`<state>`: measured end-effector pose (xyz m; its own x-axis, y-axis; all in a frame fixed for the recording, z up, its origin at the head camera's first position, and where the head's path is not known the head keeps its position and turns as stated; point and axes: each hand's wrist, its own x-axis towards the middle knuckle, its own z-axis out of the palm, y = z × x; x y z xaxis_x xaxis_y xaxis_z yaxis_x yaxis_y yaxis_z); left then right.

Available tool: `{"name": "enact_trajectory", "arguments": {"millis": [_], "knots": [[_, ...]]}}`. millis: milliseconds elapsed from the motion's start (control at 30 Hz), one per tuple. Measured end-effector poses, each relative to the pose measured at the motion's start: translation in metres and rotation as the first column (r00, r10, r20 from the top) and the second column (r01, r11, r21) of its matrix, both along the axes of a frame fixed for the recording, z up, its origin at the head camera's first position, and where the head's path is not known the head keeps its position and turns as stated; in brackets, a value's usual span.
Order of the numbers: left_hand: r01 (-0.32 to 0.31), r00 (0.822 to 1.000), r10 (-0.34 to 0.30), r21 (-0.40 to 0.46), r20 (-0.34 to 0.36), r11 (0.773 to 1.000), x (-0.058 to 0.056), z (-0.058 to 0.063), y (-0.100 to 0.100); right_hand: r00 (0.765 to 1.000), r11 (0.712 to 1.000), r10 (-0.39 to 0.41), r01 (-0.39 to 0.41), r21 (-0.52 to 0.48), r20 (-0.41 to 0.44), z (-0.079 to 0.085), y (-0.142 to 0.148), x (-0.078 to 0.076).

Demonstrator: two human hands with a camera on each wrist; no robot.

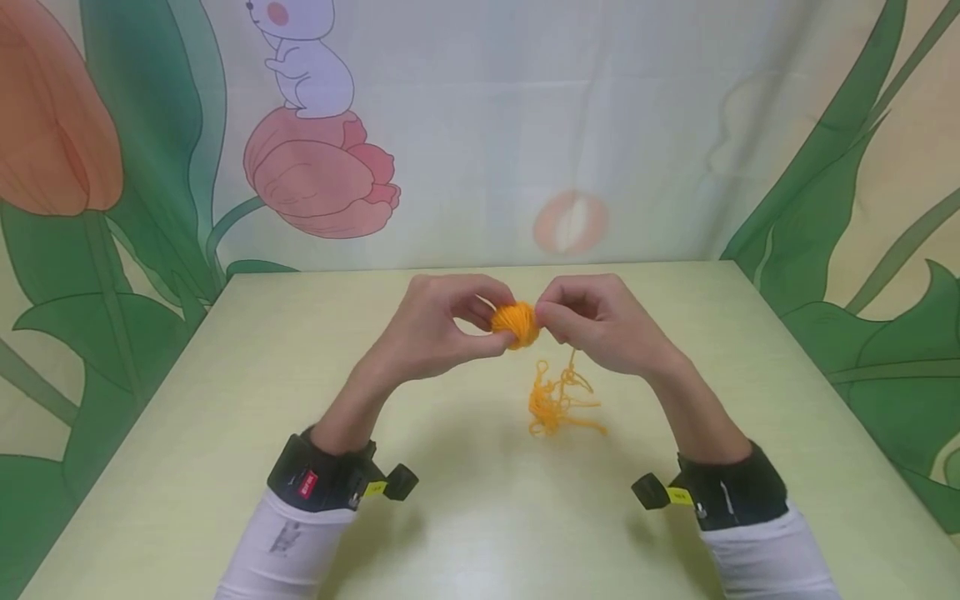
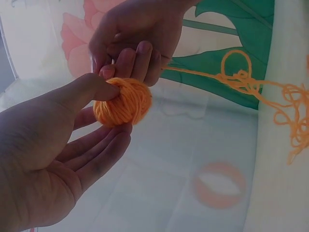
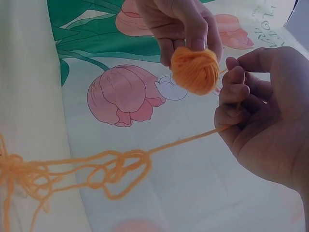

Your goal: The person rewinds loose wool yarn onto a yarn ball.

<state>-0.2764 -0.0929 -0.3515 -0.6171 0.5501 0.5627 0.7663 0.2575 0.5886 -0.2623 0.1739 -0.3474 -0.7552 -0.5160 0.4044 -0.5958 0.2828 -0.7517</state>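
Note:
A small ball of orange yarn [image 1: 516, 323] is pinched between the thumb and fingers of my left hand [image 1: 442, 329], raised above the table. Close against its right side, my right hand [image 1: 603, 321] pinches the yarn strand between thumb and forefinger, its other fingers curled. From the right hand the strand runs down to a loose, looped tangle of yarn [image 1: 553, 404]. In the right wrist view the strand [image 3: 186, 140] stretches taut from the curled fingers to the knotted loops. The left wrist view shows the left thumb lying over the wound ball [image 2: 133, 101].
The pale yellow-green table [image 1: 225, 467] spreads under both hands. Behind it hangs a curtain [image 1: 465, 150] printed with tulips, leaves and a white cartoon animal. Black camera bands [image 1: 318, 475] sit on both wrists over white sleeves.

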Motion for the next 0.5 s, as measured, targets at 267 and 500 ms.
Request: {"name": "enact_trajectory", "arguments": {"millis": [267, 500], "knots": [[-0.077, 0.997, 0.076, 0.163, 0.012, 0.984, -0.0028, -0.0003, 0.0027, 0.999, 0.999, 0.035, -0.036, -0.018, -0.012, 0.0025, -0.0013, 0.0044], [-0.131, 0.991, 0.113, 0.305, 0.076, 0.943, -0.0026, 0.0025, 0.0037, 0.996, 0.995, 0.094, -0.094, -0.019, 0.003, 0.0017, -0.0029, 0.0033]]}}
